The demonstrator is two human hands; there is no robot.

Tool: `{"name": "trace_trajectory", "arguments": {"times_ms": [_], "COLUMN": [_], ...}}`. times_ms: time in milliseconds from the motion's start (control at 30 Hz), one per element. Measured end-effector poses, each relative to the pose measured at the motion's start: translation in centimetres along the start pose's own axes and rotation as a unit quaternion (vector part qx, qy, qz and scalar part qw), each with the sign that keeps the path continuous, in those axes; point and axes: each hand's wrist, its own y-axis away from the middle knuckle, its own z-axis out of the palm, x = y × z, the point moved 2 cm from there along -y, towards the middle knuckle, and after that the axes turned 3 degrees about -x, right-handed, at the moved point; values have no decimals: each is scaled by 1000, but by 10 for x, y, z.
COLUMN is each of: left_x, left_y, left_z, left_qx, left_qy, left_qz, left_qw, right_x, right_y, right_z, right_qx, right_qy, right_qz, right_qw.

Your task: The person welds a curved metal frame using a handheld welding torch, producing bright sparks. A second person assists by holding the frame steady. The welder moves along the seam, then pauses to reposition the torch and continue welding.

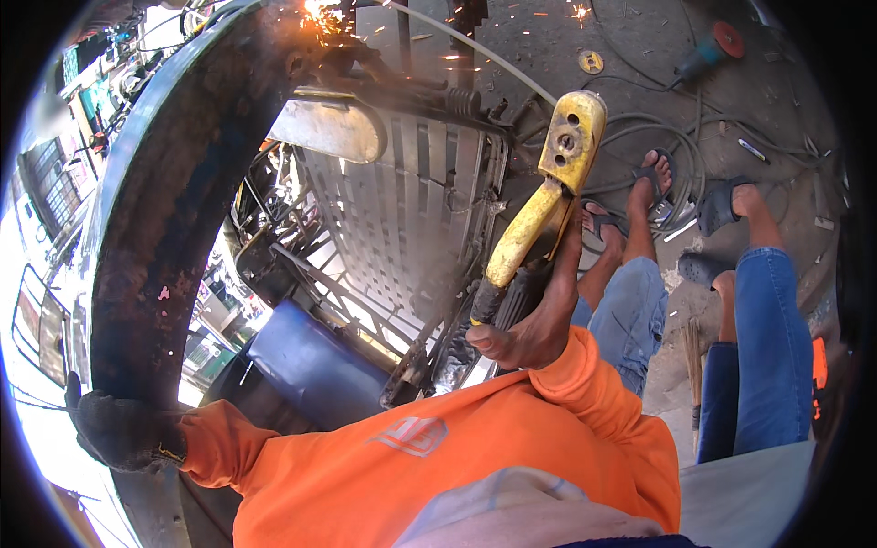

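Observation:
My bare right hand (539, 324) is wrapped around the grip of a worn yellow welding electrode holder (530, 228). A thin pale welding rod (466, 41) sticks out of its head toward the upper left. Bright sparks (320, 16) fly at the top, by the upper end of a big curved metal beam (151, 210) with dark, rusty and bluish patches. The rod's tip is out of frame. My left hand (128, 431), in a dark glove, grips the beam's lower left end; some of its fingers are hidden.
A slatted metal frame (393, 192) and a blue drum (315, 365) lie beyond my body. To the right, another person's sandalled feet (653, 173) and a second person's clogs (717, 210) stand among looped cables (630, 123). An angle grinder (708, 55) rests on the floor.

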Motion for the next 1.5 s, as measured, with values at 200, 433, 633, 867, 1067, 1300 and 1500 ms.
{"name": "trace_trajectory", "arguments": {"times_ms": [200,433,633,867,1067,1300,1500], "left_x": [-3,51,111,94,80,98,88], "left_y": [5,-22,-49,-43,-39,-43,-42], "left_z": [4,-11,-10,-2,-1,-6,1], "left_qx": [-13,-67,-91,-21,-15,2,-4], "left_qy": [43,-2,-88,26,37,36,43], "left_qz": [61,-37,-55,-91,-71,-86,-62], "left_qw": [997,997,990,995,997,996,997], "right_x": [-13,-26,-41,-42,-40,-36,-28], "right_y": [-16,-24,-34,-37,-36,-34,-32], "right_z": [-14,-24,-33,-31,-28,-25,-23], "right_qx": [-28,-72,-88,-92,-98,-87,-83], "right_qy": [95,59,94,30,1,-19,1], "right_qz": [-44,-1,0,20,24,47,43], "right_qw": [994,996,992,995,995,995,996]}}
